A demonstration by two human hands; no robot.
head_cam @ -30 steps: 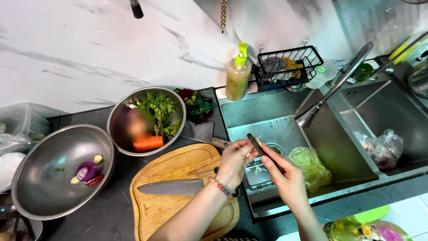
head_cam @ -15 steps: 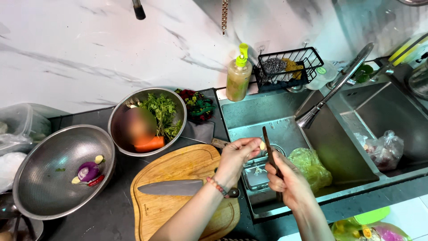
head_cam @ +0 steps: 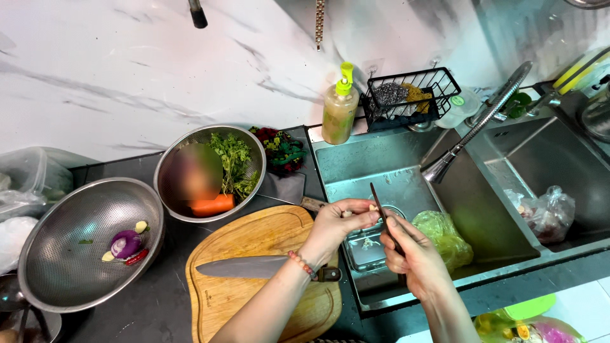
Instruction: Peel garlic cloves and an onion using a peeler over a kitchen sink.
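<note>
Gripping a small knife (head_cam: 381, 213), right hand (head_cam: 416, 260); left hand (head_cam: 337, 222) fingers pinching a pale garlic clove (head_cam: 372, 208).

Your hands work over the sink (head_cam: 356, 168), with open basin behind them up to the soap bottle (head_cam: 338, 113). The faucet (head_cam: 478, 124) slants across your right side, the green bag (head_cam: 443, 234) sits just beside your right hand (head_cam: 416, 257), and a knife (head_cam: 267, 267) lies across the cutting board (head_cam: 254, 238) to your left.

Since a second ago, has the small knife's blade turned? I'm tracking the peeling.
Yes. The knife swung from slanting to near upright over the sink, held in the right hand.
</note>
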